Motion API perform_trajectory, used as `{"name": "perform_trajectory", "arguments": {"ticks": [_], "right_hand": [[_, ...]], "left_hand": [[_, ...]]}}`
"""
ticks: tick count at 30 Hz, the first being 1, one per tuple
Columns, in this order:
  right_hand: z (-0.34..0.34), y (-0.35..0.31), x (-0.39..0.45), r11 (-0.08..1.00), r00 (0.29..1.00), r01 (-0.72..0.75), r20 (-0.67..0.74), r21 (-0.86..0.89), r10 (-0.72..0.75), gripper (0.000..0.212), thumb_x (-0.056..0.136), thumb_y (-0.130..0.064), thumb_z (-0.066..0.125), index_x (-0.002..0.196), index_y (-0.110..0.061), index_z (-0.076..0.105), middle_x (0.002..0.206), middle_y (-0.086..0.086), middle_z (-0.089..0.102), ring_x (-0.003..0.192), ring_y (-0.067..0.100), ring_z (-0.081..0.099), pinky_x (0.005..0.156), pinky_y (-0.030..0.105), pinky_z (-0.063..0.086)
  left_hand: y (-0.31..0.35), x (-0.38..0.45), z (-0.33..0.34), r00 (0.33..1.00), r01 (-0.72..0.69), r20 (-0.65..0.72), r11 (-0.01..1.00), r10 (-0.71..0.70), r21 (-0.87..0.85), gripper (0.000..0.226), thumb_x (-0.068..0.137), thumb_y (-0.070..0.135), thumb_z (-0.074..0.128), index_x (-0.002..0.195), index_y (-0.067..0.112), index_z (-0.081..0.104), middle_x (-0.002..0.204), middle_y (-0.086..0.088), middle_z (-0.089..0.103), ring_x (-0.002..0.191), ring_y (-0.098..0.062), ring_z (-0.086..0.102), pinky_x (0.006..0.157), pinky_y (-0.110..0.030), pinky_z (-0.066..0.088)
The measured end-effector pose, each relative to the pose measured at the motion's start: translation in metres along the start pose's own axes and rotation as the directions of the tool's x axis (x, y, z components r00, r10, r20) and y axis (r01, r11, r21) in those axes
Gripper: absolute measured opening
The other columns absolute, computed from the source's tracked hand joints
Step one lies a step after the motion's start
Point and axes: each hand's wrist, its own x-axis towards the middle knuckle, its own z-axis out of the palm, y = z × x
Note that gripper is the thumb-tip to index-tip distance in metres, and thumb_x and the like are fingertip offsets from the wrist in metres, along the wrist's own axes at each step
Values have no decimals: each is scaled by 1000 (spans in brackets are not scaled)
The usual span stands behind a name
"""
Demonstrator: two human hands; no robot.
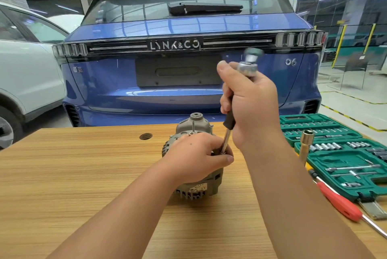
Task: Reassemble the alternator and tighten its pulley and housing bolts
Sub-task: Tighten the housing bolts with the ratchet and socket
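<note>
A grey alternator (196,124) stands on the wooden table (83,175), near its middle. My left hand (194,158) lies over the alternator's near top side and grips it, fingers beside the tip of a tool. My right hand (251,108) is closed around a ratchet driver (229,120) with a black grip and a chrome head at the top. Its thin metal shaft (226,141) slants down onto the housing by my left fingers. The bolt under the tip is hidden.
An open green socket set case (343,154) lies at the table's right. A long chrome socket (306,145) stands beside it, with a red-handled screwdriver (339,202) in front. A blue car (188,70) is parked close behind the table, a white car (27,70) at left.
</note>
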Motion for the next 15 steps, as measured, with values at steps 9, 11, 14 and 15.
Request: {"name": "perform_trajectory", "arguments": {"ticks": [9,11,14,15], "right_hand": [[5,9,-5,973,955,225,186,58,-232,43,93,5,56,116,-30,63,79,3,50,55,9,42,47,25,37],[3,10,-4,975,958,212,183,73,-222,44,90,1,55,114,-34,66,75,-9,52,56,9,40,49,26,38],[-1,11,-3,975,958,125,232,184,-167,41,85,-11,54,110,-38,72,73,-5,55,58,9,46,52,25,40],[-3,10,-4,968,951,88,269,235,-151,42,84,-14,49,114,-33,71,74,-2,57,59,10,47,53,25,40]], "left_hand": [[0,-1,-1,1000,12,-19,999,-12,-30,9,96,46,63,92,42,71,90,22,68,95,-3,60,91,-36,47],[0,-1,-1,1000,16,-18,999,-16,-30,10,96,46,64,96,41,73,91,22,69,95,-1,60,91,-36,48],[-1,0,-1,999,20,-25,999,-21,-29,13,94,47,65,82,49,68,83,30,65,89,4,58,84,-33,47],[-2,0,-1,999,21,-26,1000,-22,-23,20,94,47,65,75,52,64,81,34,63,86,6,57,80,-32,44]]}}
